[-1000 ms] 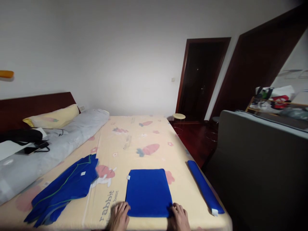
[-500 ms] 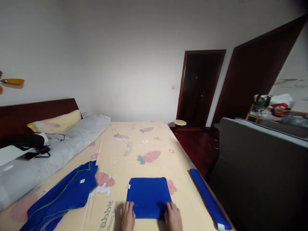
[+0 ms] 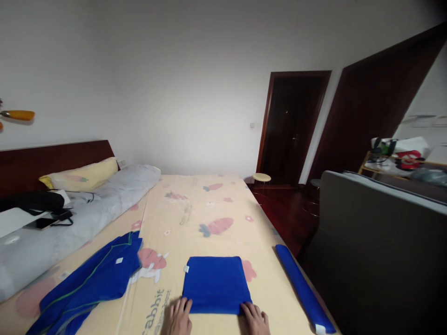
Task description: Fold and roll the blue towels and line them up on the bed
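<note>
A folded blue cloth point(image 3: 215, 284) lies flat on the bed's carrot-print sheet point(image 3: 202, 209), near the front edge. My left hand point(image 3: 180, 317) rests at its near left corner, fingers stretched out and touching the edge. At the near right corner lies my right hand point(image 3: 255, 318), fingers also flat against the cloth. A rolled blue cloth point(image 3: 303, 288) lies along the bed's right edge. To the left, a loose pile of blue garments with green piping point(image 3: 89, 281) is spread on the sheet.
A grey rolled duvet point(image 3: 70, 228), a yellow pillow point(image 3: 81, 173) and a dark bag with cables point(image 3: 33, 202) lie by the wooden headboard. A grey sofa back point(image 3: 377, 242) stands right of the bed. A small round stool point(image 3: 261, 177) stands before the dark doorway point(image 3: 291, 121).
Both hands have slid back from on top of the folded cloth to its near corners. The view has shifted slightly.
</note>
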A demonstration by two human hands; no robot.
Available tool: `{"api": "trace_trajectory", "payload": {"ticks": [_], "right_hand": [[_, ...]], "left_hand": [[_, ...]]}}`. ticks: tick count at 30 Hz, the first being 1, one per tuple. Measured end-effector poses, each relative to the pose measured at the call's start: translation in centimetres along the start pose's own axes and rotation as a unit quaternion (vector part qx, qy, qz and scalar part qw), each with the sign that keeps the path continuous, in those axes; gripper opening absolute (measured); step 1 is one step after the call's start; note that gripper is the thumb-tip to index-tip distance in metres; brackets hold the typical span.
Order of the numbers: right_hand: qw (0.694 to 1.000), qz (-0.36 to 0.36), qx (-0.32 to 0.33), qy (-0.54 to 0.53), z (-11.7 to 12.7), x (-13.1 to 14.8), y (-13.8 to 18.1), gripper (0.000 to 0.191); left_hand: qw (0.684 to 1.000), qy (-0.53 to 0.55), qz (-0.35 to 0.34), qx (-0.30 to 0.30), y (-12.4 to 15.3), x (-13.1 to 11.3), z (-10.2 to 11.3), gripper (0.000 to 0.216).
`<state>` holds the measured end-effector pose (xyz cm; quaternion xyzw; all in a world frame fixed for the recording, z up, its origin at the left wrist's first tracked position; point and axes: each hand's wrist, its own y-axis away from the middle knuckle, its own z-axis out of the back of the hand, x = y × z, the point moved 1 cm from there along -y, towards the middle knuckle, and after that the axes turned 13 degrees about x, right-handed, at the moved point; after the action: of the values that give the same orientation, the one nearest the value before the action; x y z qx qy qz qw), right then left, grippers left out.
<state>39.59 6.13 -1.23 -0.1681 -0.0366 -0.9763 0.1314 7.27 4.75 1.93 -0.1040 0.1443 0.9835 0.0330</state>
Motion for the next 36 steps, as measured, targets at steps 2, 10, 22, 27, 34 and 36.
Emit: {"api": "trace_trajectory", "payload": {"ticks": [2, 10, 22, 27, 34, 36], "right_hand": [[1.0, 0.006, -0.001, 0.009, 0.0, -0.9, 0.3, 0.059], [0.994, -0.022, -0.098, 0.039, -0.1, 1.2, -0.5, 0.046], [0.997, -0.032, -0.072, 0.023, 4.9, 3.7, 0.6, 0.029], [0.998, -0.035, -0.045, 0.006, 4.2, 3.1, 1.7, 0.019], [0.998, -0.058, -0.003, -0.027, 4.8, 3.6, 2.3, 0.017], [0.997, -0.067, -0.01, -0.02, 4.6, 3.4, 2.0, 0.021]], "left_hand": [[1.0, -0.014, -0.01, -0.018, 0.2, 0.7, 0.1, 0.057], [0.996, -0.062, 0.003, -0.064, -1.1, -0.4, 0.2, 0.056], [0.993, -0.025, -0.099, -0.063, 2.0, 0.9, 3.6, 0.041], [0.992, 0.062, -0.094, -0.055, 4.2, 0.9, 4.0, 0.035], [0.987, 0.145, -0.063, -0.023, 4.6, 1.7, 3.4, 0.034], [0.987, 0.153, -0.028, -0.025, 4.1, 1.6, 3.7, 0.037]]}}
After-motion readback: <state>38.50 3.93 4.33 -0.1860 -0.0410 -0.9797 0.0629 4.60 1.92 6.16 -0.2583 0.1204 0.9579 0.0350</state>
